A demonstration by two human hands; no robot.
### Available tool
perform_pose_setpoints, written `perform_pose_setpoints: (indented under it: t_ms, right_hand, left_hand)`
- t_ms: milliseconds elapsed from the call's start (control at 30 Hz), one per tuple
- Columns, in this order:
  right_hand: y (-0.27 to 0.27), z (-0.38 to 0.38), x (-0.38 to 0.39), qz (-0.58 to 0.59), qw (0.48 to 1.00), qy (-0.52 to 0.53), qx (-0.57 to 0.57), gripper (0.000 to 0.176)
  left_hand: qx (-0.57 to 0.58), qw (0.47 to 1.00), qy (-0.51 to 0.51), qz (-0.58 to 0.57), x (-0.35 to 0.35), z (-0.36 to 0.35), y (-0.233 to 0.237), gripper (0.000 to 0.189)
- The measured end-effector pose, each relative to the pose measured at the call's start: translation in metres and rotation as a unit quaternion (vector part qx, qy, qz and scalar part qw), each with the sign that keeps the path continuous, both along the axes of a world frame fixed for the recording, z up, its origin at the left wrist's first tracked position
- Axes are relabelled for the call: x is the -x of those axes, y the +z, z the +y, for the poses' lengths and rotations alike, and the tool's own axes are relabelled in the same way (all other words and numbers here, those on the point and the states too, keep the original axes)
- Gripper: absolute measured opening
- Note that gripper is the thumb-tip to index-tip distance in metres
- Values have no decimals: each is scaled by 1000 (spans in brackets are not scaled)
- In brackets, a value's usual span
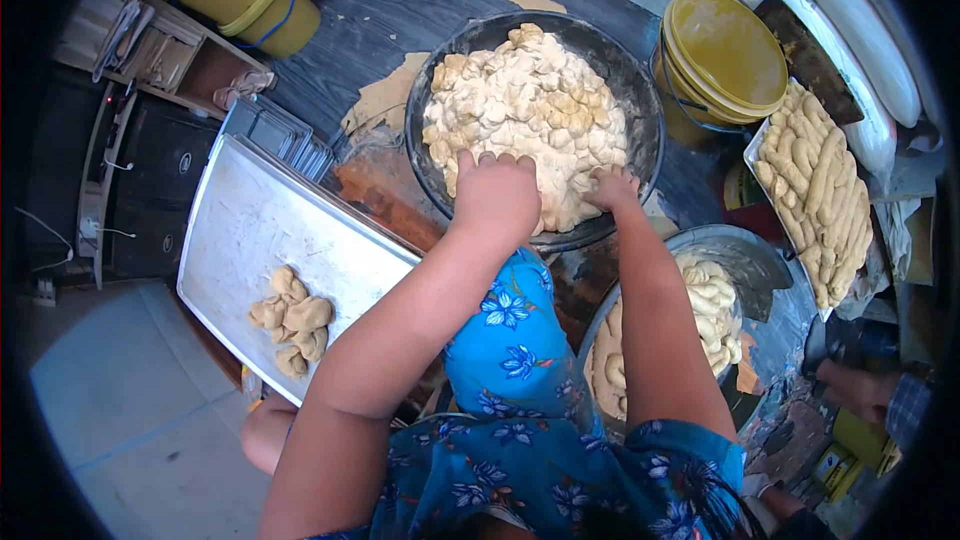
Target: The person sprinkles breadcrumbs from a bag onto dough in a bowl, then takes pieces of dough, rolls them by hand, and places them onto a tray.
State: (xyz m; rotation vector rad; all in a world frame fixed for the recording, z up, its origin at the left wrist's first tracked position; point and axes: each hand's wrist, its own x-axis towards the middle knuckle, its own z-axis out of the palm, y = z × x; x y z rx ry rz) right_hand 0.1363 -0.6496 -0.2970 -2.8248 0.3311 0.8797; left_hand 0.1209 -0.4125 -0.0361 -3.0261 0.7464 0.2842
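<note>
A wide black basin (652, 120) is heaped with many lumps of floury dough (530, 110). My left hand (497, 190) is closed at the near edge of the heap, knuckles up, its fingertips sunk into the dough. To its right, my right hand (612, 188) lies over the dough near the basin's rim, fingers bent down onto it. Parts of both hands' fingers are hidden by the dough and the hands themselves. Left of my arms, a metal tray (220, 230) holds several loose dough pieces (292, 315).
Right of my lap, a second basin (760, 250) holds rolled dough (710, 310). A tray of dough strips (820, 190) stands farther right, beside a yellow bucket (725, 55). More buckets (245, 0) are at the upper left. Another person's hand (855, 390) shows at the right.
</note>
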Motion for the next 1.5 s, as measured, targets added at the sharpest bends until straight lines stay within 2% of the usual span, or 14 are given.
perform_pose_setpoints:
  t_ms: [67, 200, 400, 700, 900, 1000, 1100, 1167, 1200, 1267, 1333, 1367, 1433, 1500]
  right_hand:
    - [-19, 4, -5, 20, 1000, -9, -3, 103]
    - [11, 33, 1, 101, 994, 29, -8, 122]
    - [26, 28, 1, 104, 990, 61, -69, 122]
    - [-2, 14, 7, -3, 996, 27, -80, 78]
    - [-12, -34, -32, 6, 952, -126, -278, 67]
    - [45, -20, -27, -294, 931, -130, -172, 68]
    - [95, 12, -1, -416, 896, -113, -106, 63]
    - [70, 11, 16, -218, 976, 9, 13, 51]
    - [11, -7, 17, -39, 996, 61, 58, 39]
    - [14, 4, 14, -16, 995, 89, 53, 25]
    - [-16, -6, -10, -8, 997, 68, -32, 25]
    - [-2, -4, -17, -31, 997, 49, -58, 24]
    - [20, -7, -28, -100, 962, -1, -253, 22]
    - [57, 12, -44, -104, 906, -104, -397, 21]
  left_hand:
    - [6, 1000, 1, -4, 0, 0, 2, 30]
    - [10, 1000, 10, 0, -3, 2, -3, 30]
    - [22, 1000, 12, 3, -4, 2, -4, 28]
    - [24, 1000, 12, 16, -1, 1, 0, 29]
    - [13, 999, 26, 28, -1, 3, 1, 29]
    - [18, 999, 30, 29, -2, 2, -1, 27]
    - [17, 999, 36, 20, -4, -1, -5, 24]
    - [20, 998, 51, 12, -3, -2, -7, 23]
    - [24, 998, 53, 6, -2, -2, -7, 22]
    - [32, 997, 69, -16, -2, -1, -8, 21]
    - [71, 992, 85, -54, -6, 3, -19, 20]
    - [102, 986, 95, -87, -5, 7, -16, 20]
    - [165, 969, 107, -152, 0, 17, 0, 21]
    - [241, 953, 141, -120, 6, 43, 11, 33]
